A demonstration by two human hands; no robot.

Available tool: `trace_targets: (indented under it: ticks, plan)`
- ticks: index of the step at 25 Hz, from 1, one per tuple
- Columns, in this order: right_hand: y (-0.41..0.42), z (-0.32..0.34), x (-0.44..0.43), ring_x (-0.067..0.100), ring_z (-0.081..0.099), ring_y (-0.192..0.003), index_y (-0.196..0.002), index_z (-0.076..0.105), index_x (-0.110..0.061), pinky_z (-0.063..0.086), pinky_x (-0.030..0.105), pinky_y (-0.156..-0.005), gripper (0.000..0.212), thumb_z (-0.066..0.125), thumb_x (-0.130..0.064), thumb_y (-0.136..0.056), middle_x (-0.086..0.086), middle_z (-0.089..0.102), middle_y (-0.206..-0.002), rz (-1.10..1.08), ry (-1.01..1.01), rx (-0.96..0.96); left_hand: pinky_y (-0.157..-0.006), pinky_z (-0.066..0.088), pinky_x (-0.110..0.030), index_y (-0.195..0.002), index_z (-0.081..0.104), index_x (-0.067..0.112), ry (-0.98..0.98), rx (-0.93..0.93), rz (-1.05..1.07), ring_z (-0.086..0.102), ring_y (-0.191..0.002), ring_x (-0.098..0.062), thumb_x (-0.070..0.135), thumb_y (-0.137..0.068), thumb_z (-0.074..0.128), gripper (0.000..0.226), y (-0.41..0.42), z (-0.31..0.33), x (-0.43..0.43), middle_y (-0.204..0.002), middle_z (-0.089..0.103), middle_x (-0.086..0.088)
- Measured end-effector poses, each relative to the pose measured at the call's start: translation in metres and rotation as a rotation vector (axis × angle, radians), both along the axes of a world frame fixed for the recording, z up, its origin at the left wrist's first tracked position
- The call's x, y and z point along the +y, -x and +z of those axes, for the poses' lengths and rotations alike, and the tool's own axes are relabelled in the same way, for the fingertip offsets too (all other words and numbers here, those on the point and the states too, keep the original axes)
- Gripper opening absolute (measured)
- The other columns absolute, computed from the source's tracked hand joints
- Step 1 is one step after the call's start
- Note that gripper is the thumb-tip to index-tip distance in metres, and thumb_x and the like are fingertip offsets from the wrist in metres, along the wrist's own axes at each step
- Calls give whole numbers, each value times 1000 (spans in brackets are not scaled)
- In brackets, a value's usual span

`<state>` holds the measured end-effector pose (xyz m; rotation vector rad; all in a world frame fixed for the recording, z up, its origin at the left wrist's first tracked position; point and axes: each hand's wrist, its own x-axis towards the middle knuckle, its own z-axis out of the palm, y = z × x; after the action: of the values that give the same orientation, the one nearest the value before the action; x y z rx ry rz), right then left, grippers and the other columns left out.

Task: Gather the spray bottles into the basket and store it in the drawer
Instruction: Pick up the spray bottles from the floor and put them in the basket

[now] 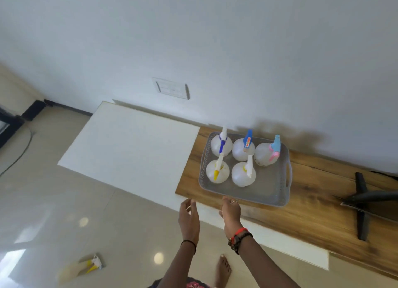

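A grey perforated basket (270, 187) stands on the wooden top of a low cabinet (305, 203). Several white round spray bottles stand upright in it: one with a dark blue trigger (221, 144), one with a blue nozzle (243, 149), one with a light blue and pink head (266, 154), one with a yellow trigger (217, 171) and one with a white nozzle (243, 174). Another bottle with a yellow trigger (79, 268) lies on the floor at the lower left. My left hand (189, 217) and my right hand (231, 213) hover, fingers apart, just before the basket's near edge, holding nothing.
A white surface (129, 149) adjoins the wooden top on the left. A black stand (361, 201) with a flat screen edge sits on the right of the top. A wall socket (172, 88) is above. My bare foot (223, 270) stands on the tiled floor.
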<state>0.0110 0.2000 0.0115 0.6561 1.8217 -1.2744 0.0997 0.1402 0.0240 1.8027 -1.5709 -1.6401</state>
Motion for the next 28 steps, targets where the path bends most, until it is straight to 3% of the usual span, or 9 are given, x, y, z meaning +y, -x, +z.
trace_targets:
  ticks: [2, 6, 10, 12, 17, 23, 28]
  plan:
    - [-20, 5, -14, 26, 46, -91, -101, 50, -10, 44, 44, -100, 10, 42, -14, -96, 8, 48, -93, 54, -4, 0, -89, 40, -27, -117, 57, 11, 0, 9, 57, 54, -104, -17, 28, -98, 46, 28, -24, 2, -16, -119, 61, -8]
    - [-70, 13, -43, 25, 42, -78, -96, 51, -8, 39, 35, -78, 11, 41, -12, -95, 2, 43, -70, 148, 2, 26, -91, 42, -31, -119, 56, 11, 8, 6, 142, 56, -110, -24, 33, -99, 43, 33, -82, 3, -46, -120, 62, -11]
    - [-135, 15, -72, 23, 42, -74, -87, 51, -12, 37, 33, -75, 14, 40, -12, -94, 3, 44, -73, 217, 2, 64, -89, 39, -29, -124, 52, 9, 10, 10, 189, 53, -109, -20, 35, -99, 41, 37, -158, -1, -74, -126, 59, -11]
    - [-168, 15, -84, 19, 38, -63, -76, 48, -15, 34, 32, -69, 21, 38, -9, -93, 2, 40, -70, 242, 9, 65, -88, 37, -28, -125, 50, 9, 12, 15, 217, 51, -104, -17, 36, -99, 41, 38, -200, -3, -87, -127, 59, -12]
    - [-259, 17, -122, 14, 29, -53, -74, 44, -15, 27, 24, -53, 22, 35, -3, -89, 0, 34, -63, 259, 55, 65, -88, 36, -27, -124, 50, 8, 16, 7, 271, 50, -103, -17, 37, -99, 41, 40, -311, -6, -117, -126, 58, -13]
    - [-352, 10, -170, 13, 36, -56, -84, 49, -15, 34, 22, -55, 19, 36, -1, -89, -1, 40, -68, 285, 120, 31, -91, 36, -30, -125, 51, 8, 12, 7, 353, 51, -110, -22, 40, -99, 40, 43, -407, -11, -154, -126, 57, -11]
    - [-408, -6, -203, 14, 31, -54, -72, 41, -17, 34, 23, -56, 25, 37, 0, -89, 1, 34, -63, 309, 140, -33, -93, 37, -29, -124, 53, 7, -12, -8, 406, 53, -114, -24, 41, -98, 41, 44, -460, -23, -176, -124, 59, -10]
